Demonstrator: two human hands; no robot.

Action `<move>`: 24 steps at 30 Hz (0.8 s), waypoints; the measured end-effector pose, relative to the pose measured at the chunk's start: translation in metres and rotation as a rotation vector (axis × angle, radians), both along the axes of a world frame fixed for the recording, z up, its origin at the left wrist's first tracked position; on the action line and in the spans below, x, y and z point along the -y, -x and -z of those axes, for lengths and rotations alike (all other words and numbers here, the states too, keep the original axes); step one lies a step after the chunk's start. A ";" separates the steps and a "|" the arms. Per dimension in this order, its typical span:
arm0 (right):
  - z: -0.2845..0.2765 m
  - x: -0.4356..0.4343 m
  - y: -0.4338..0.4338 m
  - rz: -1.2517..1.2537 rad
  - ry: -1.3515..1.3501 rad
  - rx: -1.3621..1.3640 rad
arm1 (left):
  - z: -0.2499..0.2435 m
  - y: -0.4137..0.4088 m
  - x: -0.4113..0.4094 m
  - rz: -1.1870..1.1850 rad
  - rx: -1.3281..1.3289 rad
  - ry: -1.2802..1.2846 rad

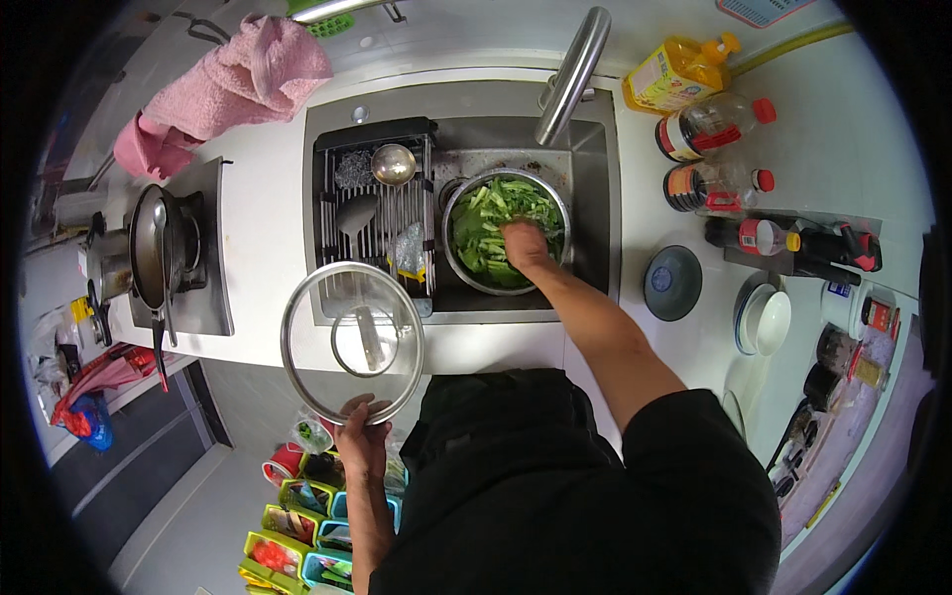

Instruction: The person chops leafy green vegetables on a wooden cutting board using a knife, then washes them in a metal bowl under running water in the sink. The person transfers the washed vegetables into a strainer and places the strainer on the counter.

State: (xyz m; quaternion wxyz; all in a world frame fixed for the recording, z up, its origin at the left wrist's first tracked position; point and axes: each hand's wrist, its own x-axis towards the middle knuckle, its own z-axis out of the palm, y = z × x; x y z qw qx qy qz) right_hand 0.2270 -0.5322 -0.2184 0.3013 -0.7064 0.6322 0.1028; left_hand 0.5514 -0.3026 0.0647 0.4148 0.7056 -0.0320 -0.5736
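Observation:
My left hand (364,429) grips the near rim of a round glass lid with a metal edge (285,327), held over the counter's front edge and the near left corner of the sink. My right hand (525,244) reaches into a metal bowl (567,223) in the sink, among cut leafy green vegetables (480,249). Its fingers are hidden in the greens, so I cannot tell whether they hold any. Left of the bowl, a drain rack (375,201) carries a metal ladle (393,164), a dark spatula (358,216) and a steel wool scrubber (353,169).
The faucet (573,78) hangs over the sink's back right. A gray bowl (672,282), white bowls (770,323), sauce bottles (714,126) and a pump soap bottle (673,74) stand right. Left are a wok (149,253) on the stove (216,297) and a pink towel (230,82).

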 end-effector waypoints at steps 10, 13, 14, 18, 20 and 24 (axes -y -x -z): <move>-0.119 -0.013 0.018 0.086 0.201 0.420 | 0.006 0.006 0.010 -0.083 -0.055 0.037; -0.104 -0.003 0.023 0.135 0.106 0.279 | 0.001 0.005 0.015 -0.050 -0.022 0.026; -0.092 0.003 0.022 0.190 0.139 0.218 | 0.000 0.004 0.016 -0.071 -0.024 0.034; -0.057 0.008 -0.009 0.370 0.102 0.108 | -0.001 0.001 0.008 -0.129 -0.047 0.046; -0.046 0.000 -0.028 0.359 0.076 0.149 | -0.005 0.001 0.002 -0.158 -0.053 0.042; -0.017 0.002 -0.018 0.148 0.017 0.024 | -0.011 0.001 -0.012 -0.198 -0.092 0.045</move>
